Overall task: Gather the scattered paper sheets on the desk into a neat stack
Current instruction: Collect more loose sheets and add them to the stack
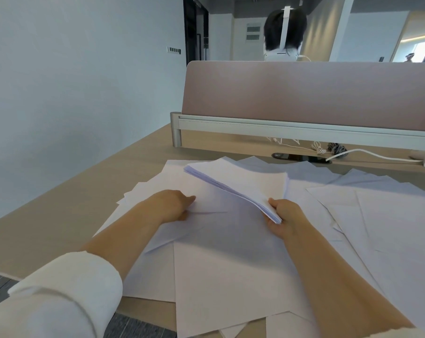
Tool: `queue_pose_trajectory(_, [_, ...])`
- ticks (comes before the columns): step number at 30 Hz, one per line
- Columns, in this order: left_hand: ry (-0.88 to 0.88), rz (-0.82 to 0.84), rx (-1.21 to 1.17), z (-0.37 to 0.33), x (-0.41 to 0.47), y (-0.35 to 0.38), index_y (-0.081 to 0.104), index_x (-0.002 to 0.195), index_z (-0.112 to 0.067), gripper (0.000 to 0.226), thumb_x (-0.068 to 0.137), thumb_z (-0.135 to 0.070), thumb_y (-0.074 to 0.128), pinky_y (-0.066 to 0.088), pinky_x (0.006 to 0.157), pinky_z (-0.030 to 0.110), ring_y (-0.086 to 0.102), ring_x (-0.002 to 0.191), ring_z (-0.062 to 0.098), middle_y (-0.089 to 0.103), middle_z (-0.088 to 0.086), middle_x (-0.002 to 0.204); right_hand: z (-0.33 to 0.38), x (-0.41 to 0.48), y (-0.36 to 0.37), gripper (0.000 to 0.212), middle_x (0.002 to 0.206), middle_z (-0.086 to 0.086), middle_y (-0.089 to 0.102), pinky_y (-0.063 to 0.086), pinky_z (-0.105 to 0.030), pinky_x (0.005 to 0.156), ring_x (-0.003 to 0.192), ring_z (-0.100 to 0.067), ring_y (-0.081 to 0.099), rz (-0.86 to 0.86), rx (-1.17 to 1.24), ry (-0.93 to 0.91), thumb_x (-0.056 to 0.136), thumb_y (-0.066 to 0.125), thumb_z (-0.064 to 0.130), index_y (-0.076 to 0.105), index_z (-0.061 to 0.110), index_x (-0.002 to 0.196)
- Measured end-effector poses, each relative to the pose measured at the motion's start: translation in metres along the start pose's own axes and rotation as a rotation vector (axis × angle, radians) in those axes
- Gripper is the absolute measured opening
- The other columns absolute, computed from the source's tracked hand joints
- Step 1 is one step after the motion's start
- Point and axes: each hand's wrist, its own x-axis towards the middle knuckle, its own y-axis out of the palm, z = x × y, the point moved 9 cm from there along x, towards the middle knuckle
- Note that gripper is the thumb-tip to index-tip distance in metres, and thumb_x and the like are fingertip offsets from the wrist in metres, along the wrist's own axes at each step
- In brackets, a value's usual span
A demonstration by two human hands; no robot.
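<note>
Many white paper sheets [221,269] lie scattered and overlapping across the wooden desk [60,206]. My right hand [283,217] grips the near corner of a gathered stack of sheets [240,182], held tilted a little above the loose ones. My left hand [176,204] rests fingers-down on a loose sheet at the left of the pile, its fingers curled at that sheet's edge. More loose sheets [389,215] spread to the right, some overhanging the desk's near edge.
A pink divider panel [304,93] with a metal rail closes the desk's far side. White and grey cables [333,150] and a cable port lie below it. Another person's head shows beyond the panel. A pale wall stands to the left.
</note>
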Motion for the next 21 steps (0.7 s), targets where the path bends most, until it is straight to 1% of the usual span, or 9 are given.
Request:
queue_pose_trajectory(2, [0.016,-0.03,0.055,-0.001,0.005,0.0,0.037,0.141,-0.024,0.044,0.098,-0.025,0.038,0.033,0.095,0.027,0.047,0.122,0.023,0.05,0.003,0.135,0.0,0.0,0.001,0.009,0.078,-0.011,0.055,0.046,-0.02,0.031,0.065,-0.021,0.054,0.017,0.039,0.008,0.097,0.044,0.003,0.048,0.0,0.106])
queue_pose_trajectory(4, [-0.009,-0.06,0.074,0.001,0.006,0.001,0.042,0.139,-0.025,0.04,0.099,-0.026,0.034,0.033,0.1,0.029,0.046,0.124,0.022,0.05,0.001,0.137,-0.001,0.002,0.002,0.011,0.081,-0.012,0.056,0.05,-0.022,0.034,0.067,-0.022,0.056,0.03,0.084,0.016,0.097,0.045,0.002,0.048,-0.001,0.106])
queue_pose_trajectory(6, [-0.044,-0.104,0.108,0.004,0.007,0.001,0.046,0.134,-0.023,0.037,0.098,-0.021,0.038,0.038,0.103,0.031,0.05,0.124,0.023,0.052,0.001,0.135,-0.001,0.005,0.003,0.01,0.084,-0.012,0.058,0.052,-0.023,0.038,0.069,-0.022,0.058,0.044,0.117,0.021,0.097,0.045,0.003,0.048,-0.002,0.105])
queue_pose_trajectory(10, [-0.169,-0.147,0.144,0.022,0.001,0.001,0.061,0.118,-0.019,0.033,0.093,-0.006,0.045,0.044,0.09,0.027,0.057,0.112,0.022,0.061,0.002,0.121,0.0,0.009,0.003,0.013,0.089,-0.012,0.06,0.054,-0.022,0.042,0.075,-0.022,0.059,0.073,0.169,0.015,0.097,0.047,0.005,0.053,-0.001,0.087])
queue_pose_trajectory(13, [-0.207,-0.15,0.159,0.031,-0.016,0.007,0.063,0.116,-0.02,0.036,0.089,-0.003,0.046,0.045,0.092,0.025,0.057,0.11,0.02,0.061,0.001,0.121,0.001,0.004,0.009,0.016,0.087,-0.011,0.06,0.054,-0.021,0.043,0.074,-0.021,0.059,0.095,0.193,0.003,0.097,0.046,0.006,0.053,0.0,0.084])
queue_pose_trajectory(16, [-0.115,-0.187,0.113,0.023,-0.039,0.012,0.062,0.119,-0.021,0.032,0.091,-0.017,0.045,0.037,0.083,0.02,0.056,0.113,0.016,0.062,-0.003,0.121,-0.004,-0.001,0.021,0.011,0.088,-0.011,0.06,0.055,-0.023,0.044,0.074,-0.021,0.059,0.138,0.173,0.011,0.097,0.045,0.005,0.053,-0.003,0.097])
queue_pose_trajectory(17, [-0.091,-0.191,0.078,0.021,-0.048,0.013,0.06,0.12,-0.021,0.032,0.092,-0.025,0.045,0.037,0.084,0.021,0.054,0.115,0.015,0.061,-0.005,0.123,-0.007,-0.002,0.025,0.009,0.088,-0.012,0.06,0.054,-0.024,0.044,0.074,-0.022,0.059,0.148,0.155,0.019,0.097,0.045,0.004,0.052,-0.002,0.1])
queue_pose_trajectory(19, [-0.062,-0.153,-0.022,0.018,-0.061,0.015,0.055,0.126,-0.023,0.039,0.09,-0.037,0.047,0.038,0.096,0.025,0.049,0.121,0.014,0.055,-0.007,0.13,-0.013,-0.006,0.031,0.009,0.087,-0.012,0.059,0.053,-0.024,0.043,0.072,-0.022,0.059,0.168,0.103,0.035,0.097,0.046,0.004,0.052,-0.002,0.1])
queue_pose_trajectory(21, [-0.045,-0.076,-0.132,0.018,-0.068,0.019,0.049,0.134,-0.026,0.049,0.087,-0.042,0.053,0.034,0.105,0.026,0.043,0.128,0.013,0.048,-0.008,0.139,-0.019,-0.009,0.035,0.01,0.085,-0.012,0.059,0.052,-0.023,0.043,0.07,-0.022,0.059,0.188,0.046,0.046,0.096,0.046,0.003,0.05,-0.001,0.104])
